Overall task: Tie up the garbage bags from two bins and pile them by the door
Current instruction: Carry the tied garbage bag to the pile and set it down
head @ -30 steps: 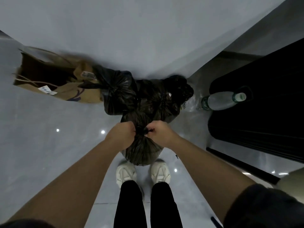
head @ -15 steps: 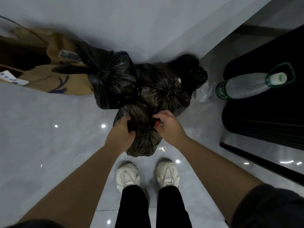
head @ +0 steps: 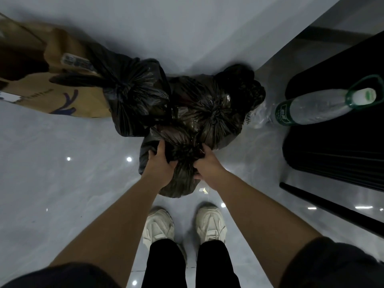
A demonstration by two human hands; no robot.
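A tied black garbage bag (head: 182, 179) rests on the pale floor just ahead of my shoes. My left hand (head: 160, 163) grips its left side and my right hand (head: 207, 165) grips its right side, near the gathered top. Behind it, against the white wall, lie two more tied black bags: one at the left (head: 135, 96) and one in the middle (head: 212, 113), with a further dark bag (head: 245, 84) behind that.
A brown paper bag (head: 52, 88) lies against the wall at the left. A clear plastic water bottle (head: 318, 104) with a green cap stands at the right beside a black ribbed object (head: 336, 150). My white shoes (head: 182, 223) stand close behind the pile.
My hands have lowered the bag from in front of me down to the floor against the pile, and have shifted from pinching the knot to gripping the bag's sides.
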